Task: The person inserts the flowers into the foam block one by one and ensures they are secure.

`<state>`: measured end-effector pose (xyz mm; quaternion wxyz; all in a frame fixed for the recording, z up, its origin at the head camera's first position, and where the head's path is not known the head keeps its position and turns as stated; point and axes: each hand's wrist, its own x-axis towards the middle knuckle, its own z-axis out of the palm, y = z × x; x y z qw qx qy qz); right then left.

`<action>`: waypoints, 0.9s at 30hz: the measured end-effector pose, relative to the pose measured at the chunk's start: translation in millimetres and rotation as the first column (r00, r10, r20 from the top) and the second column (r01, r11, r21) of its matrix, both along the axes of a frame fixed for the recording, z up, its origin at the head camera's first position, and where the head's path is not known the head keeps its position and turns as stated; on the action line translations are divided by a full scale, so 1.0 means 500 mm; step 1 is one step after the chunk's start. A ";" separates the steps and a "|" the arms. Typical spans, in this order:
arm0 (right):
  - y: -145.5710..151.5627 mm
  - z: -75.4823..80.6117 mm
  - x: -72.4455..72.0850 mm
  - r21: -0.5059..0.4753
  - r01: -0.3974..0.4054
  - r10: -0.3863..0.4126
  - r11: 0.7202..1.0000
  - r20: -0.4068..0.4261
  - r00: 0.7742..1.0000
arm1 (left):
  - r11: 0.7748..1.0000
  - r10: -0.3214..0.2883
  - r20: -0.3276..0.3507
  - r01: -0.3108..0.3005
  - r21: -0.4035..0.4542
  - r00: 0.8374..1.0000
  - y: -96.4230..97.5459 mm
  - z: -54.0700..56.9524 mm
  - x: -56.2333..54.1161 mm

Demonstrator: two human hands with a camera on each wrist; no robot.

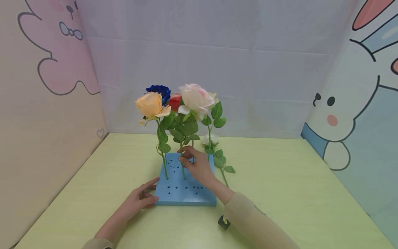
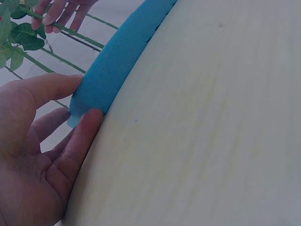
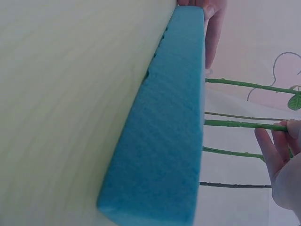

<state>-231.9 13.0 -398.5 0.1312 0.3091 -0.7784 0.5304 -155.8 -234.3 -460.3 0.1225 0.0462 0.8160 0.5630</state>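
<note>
A blue foam board (image 1: 183, 195) with rows of holes lies flat on the table, holding several upright artificial roses. At its front left corner, my left hand (image 1: 141, 197) grips the edge, thumb and fingertips against the foam. My right hand (image 1: 196, 166) pinches a green stem (image 1: 183, 171) between thumb and fingers, below the pale pink rose (image 1: 196, 100); the stem's foot is in a hole. To the left stands a peach rose (image 1: 150, 105). A blue rose (image 1: 160, 92) and a red rose (image 1: 174, 102) show behind, partly hidden by the front blooms.
A white rose (image 1: 210, 139) lies on the table behind the board's right side, its stem passing behind my right forearm. Beside the right sleeve is a small black object (image 1: 224, 222) with a yellow bit. Cartoon-printed panels (image 1: 335, 103) and a pale sheet enclose the table.
</note>
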 end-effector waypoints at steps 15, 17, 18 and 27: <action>0.012 -0.006 0.014 0.009 0.005 -0.006 1.000 0.068 0.998 | 1.000 -0.005 -0.004 0.005 0.002 1.000 0.000 -0.003 0.000; 0.016 -0.008 0.016 0.001 -0.007 0.006 1.000 0.093 0.996 | 1.000 -0.001 -0.003 0.001 0.001 1.000 0.001 -0.002 -0.001; 0.018 -0.008 0.017 0.000 -0.009 0.009 1.000 0.106 0.994 | 1.000 0.000 -0.003 0.000 0.000 1.000 0.001 -0.002 -0.001; 0.042 -0.018 0.025 0.007 0.009 -0.009 1.000 0.108 0.994 | 1.000 -0.018 -0.025 0.018 -0.018 1.000 0.000 -0.002 -0.002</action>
